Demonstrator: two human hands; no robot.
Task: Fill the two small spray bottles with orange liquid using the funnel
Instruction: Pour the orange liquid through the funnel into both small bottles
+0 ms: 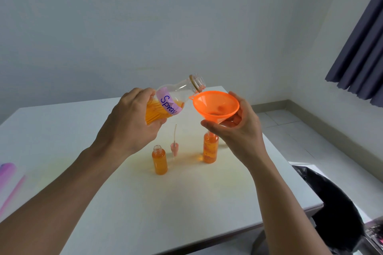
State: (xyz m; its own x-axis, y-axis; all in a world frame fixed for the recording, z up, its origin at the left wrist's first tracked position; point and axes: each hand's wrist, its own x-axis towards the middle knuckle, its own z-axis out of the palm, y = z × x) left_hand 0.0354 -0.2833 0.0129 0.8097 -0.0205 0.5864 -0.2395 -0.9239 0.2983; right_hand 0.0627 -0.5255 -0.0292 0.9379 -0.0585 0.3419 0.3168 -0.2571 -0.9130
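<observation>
Second fill nearly done: left hand [129, 118] fingers wrap the tipped bottle [172, 99], right hand [238, 128] fingers pinch the funnel [216, 104] in the right spray bottle [210, 148]; next, level off.

The left hand [128, 122] tilts a clear "Spray"-labelled bottle of orange liquid [172, 99] over the orange plastic funnel [216, 105], which the right hand [238, 128] holds in a small orange-filled spray bottle [210, 148] on the white bench [83, 130].
</observation>
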